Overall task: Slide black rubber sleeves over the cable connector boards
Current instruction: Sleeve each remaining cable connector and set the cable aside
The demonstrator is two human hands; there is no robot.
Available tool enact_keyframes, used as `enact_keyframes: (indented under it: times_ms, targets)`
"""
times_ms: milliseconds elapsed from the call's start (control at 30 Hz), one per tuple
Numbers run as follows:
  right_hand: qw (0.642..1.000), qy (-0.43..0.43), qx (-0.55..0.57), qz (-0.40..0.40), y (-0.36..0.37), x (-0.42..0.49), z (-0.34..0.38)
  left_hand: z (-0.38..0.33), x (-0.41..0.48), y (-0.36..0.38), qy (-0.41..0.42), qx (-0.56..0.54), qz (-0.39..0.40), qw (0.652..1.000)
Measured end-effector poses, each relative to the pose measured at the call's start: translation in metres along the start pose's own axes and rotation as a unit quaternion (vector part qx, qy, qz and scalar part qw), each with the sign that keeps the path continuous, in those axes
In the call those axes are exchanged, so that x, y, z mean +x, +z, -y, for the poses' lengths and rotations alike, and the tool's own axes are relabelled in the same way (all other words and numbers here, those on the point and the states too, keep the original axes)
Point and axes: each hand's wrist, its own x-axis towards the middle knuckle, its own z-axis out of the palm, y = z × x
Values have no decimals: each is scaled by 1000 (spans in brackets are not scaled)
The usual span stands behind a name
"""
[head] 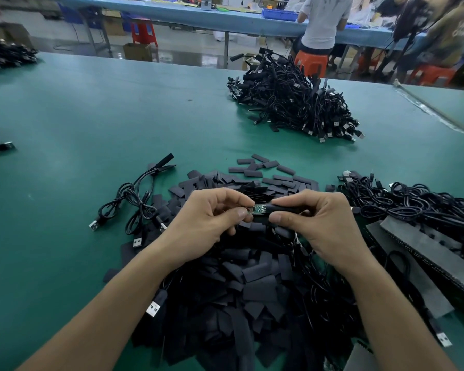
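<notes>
left hand (212,215) pinches board (258,209) | right hand (314,218) grips sleeve (284,209)

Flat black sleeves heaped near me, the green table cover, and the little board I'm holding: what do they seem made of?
Flat black rectangular sleeves: likely soft rubber or shrink tubing, matt, lying limp and creased. Green table cover: probably a rubber or vinyl mat, smooth with faint sheen. Small green board: seemingly circuit laminate with shiny solder pads.

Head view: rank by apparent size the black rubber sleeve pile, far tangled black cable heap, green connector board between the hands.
1. black rubber sleeve pile, though nearness inflates it
2. far tangled black cable heap
3. green connector board, clearly smallest
</notes>
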Motion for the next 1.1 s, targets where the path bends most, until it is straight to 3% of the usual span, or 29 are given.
enact_keyframes:
  times_ms: [600,867,1100]
  targets:
    - [996,-5,-52,69,-4,-2,6,1,0,-2,12,9,25,1000]
    - [995,-39,-67,60,7,-4,10,-1,-1,-1,4,-12,49,999]
    - [995,-69,-75,12,9,-4,9,1,0,-5,-29,-7,-10,1000]
